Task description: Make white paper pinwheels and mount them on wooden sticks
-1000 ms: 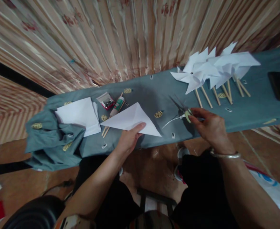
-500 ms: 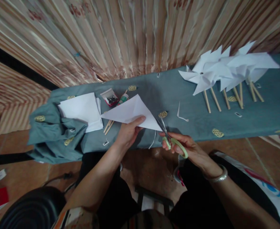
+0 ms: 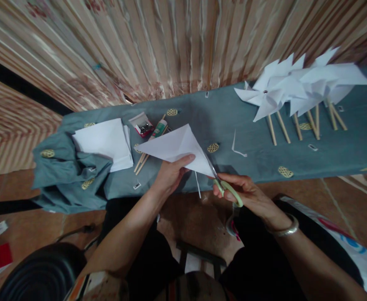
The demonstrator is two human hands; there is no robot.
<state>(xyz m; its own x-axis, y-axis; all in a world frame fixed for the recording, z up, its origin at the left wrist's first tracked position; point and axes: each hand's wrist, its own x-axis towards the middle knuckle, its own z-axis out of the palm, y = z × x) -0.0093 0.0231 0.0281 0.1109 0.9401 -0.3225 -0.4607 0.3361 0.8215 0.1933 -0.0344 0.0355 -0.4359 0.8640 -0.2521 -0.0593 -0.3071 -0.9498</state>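
"Fingers point(image 3: 233, 179) first: what are the right ones doing, seen from your head?"

"They curl round the pale green handles of the scissors point(image 3: 237, 197). My right hand point(image 3: 247, 193) has them at the near edge of the table, blades pointing up and away from me along the right edge of the folded paper point(image 3: 178, 145), by its lower corner. I can't tell whether the blades are parted."

"And the left?"

"My left hand point(image 3: 169, 175) grips that same paper, thumb on top and the other fingers tucked below. I hold it as a triangle above the grey-green cloth point(image 3: 258, 146), in front of me."

"Any scraps?"

"One thin strip point(image 3: 198, 185) hangs below the paper, and a bent offcut point(image 3: 240, 154) lies on the cloth, right of the scissors."

"What sits to your left?"

"A stack of white sheets point(image 3: 103, 144); then, nearer the paper, an open box point(image 3: 142, 124) of small metal pieces, with a tube point(image 3: 160, 127) and wooden sticks point(image 3: 142, 162) just beside it."

"To your right?"

"White paper pinwheels point(image 3: 299, 88), lying overlapped, their sticks towards me."
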